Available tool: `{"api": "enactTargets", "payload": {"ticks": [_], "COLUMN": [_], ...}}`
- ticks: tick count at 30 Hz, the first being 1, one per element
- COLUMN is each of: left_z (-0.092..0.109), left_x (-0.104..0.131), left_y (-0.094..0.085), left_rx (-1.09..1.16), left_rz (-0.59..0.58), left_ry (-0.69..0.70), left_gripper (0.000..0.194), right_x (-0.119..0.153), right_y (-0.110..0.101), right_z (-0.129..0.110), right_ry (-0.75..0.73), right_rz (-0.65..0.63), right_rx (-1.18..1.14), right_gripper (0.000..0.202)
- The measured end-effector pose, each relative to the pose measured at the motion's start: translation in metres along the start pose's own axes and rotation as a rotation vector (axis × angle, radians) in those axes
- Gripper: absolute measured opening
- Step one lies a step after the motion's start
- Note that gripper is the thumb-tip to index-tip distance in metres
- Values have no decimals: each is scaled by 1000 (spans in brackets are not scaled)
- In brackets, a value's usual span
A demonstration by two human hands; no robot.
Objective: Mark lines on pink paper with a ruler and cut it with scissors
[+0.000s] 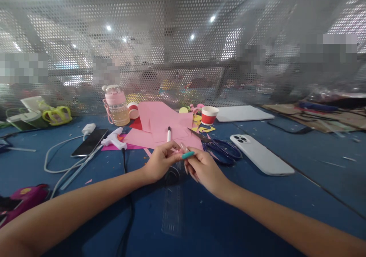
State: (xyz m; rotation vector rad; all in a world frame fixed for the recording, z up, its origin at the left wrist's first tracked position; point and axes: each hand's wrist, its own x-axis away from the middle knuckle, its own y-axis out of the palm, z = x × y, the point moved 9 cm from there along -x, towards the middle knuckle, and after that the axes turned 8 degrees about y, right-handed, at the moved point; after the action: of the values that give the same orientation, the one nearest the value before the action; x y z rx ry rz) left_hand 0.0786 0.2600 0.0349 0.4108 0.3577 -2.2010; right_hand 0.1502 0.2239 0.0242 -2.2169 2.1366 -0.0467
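Note:
My left hand (162, 161) and my right hand (204, 169) meet above the blue table, fingertips pinched together. Something small and pinkish seems to be between them, too small to make out. A long teal nail shows on my left thumb. Behind the hands lie pink paper sheets (160, 121) with a white marker (169, 134) on top. Dark-handled scissors (223, 150) rest just right of my right hand. Below the hands a clear ruler (173, 211) lies on the table.
A white glue gun (116, 138), black phone (90, 142) and cable are at left. Farther back stand a pink-topped bottle (116, 106) and a red-and-white cup (209, 116). A white phone (261, 154) lies at right, before a perforated metal screen (171, 51).

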Motion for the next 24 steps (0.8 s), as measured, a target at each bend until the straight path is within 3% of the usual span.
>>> {"api": "enactTargets", "payload": {"ticks": [8, 17, 21, 24], "left_z": [2, 32, 41, 37], "left_x": [0, 7, 6, 4], "left_y": [9, 5, 3, 3], "left_rx": [-193, -693, -745, -666], "left_rz": [-151, -58, -1, -6], "left_ry": [15, 155, 183, 89], "left_gripper": [39, 26, 21, 21], "right_x": [2, 4, 4, 5], "right_y": [-6, -6, -6, -6], "right_z": [-10, -12, -12, -13], "right_ry": [-118, -117, -109, -105], "right_rz": [87, 82, 80, 83], "right_rx": [183, 181, 165, 153], "right_gripper": [34, 42, 45, 47]}}
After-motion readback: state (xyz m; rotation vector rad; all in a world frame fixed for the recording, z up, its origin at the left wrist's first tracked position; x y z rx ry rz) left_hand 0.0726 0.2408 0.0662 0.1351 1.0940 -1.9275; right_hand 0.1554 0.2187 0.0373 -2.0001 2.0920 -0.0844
